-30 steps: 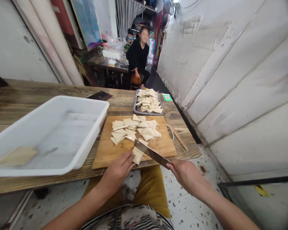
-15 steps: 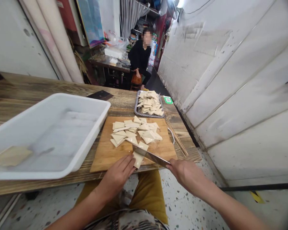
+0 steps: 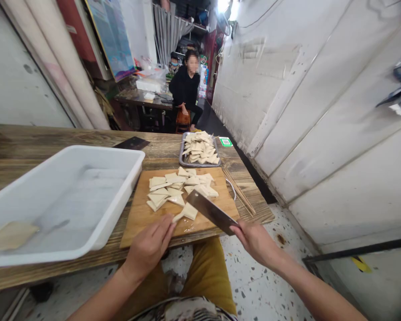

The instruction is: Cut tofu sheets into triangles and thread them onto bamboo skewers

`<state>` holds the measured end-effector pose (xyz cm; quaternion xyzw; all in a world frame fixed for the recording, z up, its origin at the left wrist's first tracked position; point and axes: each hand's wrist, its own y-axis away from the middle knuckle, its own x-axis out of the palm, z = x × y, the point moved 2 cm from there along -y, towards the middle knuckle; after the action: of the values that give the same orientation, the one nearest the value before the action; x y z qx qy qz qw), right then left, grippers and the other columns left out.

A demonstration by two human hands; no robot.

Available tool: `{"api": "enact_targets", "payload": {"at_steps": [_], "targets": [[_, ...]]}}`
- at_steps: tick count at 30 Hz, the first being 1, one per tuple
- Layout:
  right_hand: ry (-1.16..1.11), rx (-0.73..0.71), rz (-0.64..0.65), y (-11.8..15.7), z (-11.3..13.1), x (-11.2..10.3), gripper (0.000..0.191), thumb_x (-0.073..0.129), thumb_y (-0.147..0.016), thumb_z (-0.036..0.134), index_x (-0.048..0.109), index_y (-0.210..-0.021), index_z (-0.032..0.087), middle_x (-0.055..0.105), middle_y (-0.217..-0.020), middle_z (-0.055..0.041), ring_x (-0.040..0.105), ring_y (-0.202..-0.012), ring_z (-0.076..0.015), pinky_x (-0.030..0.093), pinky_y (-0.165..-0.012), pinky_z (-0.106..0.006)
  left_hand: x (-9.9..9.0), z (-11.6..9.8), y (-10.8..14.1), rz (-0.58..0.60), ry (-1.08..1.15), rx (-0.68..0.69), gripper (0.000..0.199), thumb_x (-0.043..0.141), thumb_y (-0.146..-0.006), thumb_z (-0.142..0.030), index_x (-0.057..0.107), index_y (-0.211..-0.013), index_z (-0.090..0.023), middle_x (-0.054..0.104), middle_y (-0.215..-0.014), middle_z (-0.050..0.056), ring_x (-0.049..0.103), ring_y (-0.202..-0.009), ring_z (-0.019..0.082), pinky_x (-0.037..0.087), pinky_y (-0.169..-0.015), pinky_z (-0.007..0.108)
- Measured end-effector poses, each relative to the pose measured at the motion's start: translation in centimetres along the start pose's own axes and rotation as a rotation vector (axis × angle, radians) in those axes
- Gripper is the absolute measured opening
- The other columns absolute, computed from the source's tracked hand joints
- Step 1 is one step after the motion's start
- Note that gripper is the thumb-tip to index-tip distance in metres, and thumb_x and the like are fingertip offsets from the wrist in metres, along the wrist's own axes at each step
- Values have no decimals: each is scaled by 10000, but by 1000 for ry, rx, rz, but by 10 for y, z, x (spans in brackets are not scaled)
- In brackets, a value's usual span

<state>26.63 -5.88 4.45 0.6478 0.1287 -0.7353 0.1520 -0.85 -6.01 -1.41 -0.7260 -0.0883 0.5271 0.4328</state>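
My right hand (image 3: 254,240) grips the handle of a broad cleaver (image 3: 212,211), its blade tilted over the right part of the wooden cutting board (image 3: 137,225). At the board's front edge my left hand (image 3: 150,243) pinches the end of a pale tofu-like strip (image 3: 177,217). Right beside that strip lies a flat cut piece (image 3: 190,211), touching it. Farther back on the board spreads a pile of pale cut pieces (image 3: 160,191). Behind the board a metal tray (image 3: 183,163) holds a heap of similar pieces.
A white plastic tub (image 3: 96,240) with a pale sheet (image 3: 13,235) inside stands at the left. Thin sticks (image 3: 240,191) lie right of the board. A green-edged code card (image 3: 226,141) is behind them. A person (image 3: 185,87) sits on a stool beyond.
The cleaver has lifted off the pale piece, showing more of its blade face. My left hand has moved left and now pinches a strip. The view has shifted slightly.
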Motion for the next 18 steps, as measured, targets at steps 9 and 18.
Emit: {"api": "enact_targets", "payload": {"at_steps": [9,18], "targets": [[-149,122,-160,12,-21,-4,388,266,-967,375,518,-743,182,624,-625,-40,583,-557,-170,305,-510,-237,32,15,-42,254,130,355,271,391,-880,-157,561,-1090,-150,629,-1102,121,563,-1052,216,465,-880,369],[-221,143,-173,16,-24,1,357,285,-962,363,498,-736,188,589,-592,-21,548,-526,-158,306,-509,-235,33,22,-79,732,294,158,468,487,-825,-308,398,-1265,-176,558,-1208,108,507,-1089,222,322,-961,380]]}}
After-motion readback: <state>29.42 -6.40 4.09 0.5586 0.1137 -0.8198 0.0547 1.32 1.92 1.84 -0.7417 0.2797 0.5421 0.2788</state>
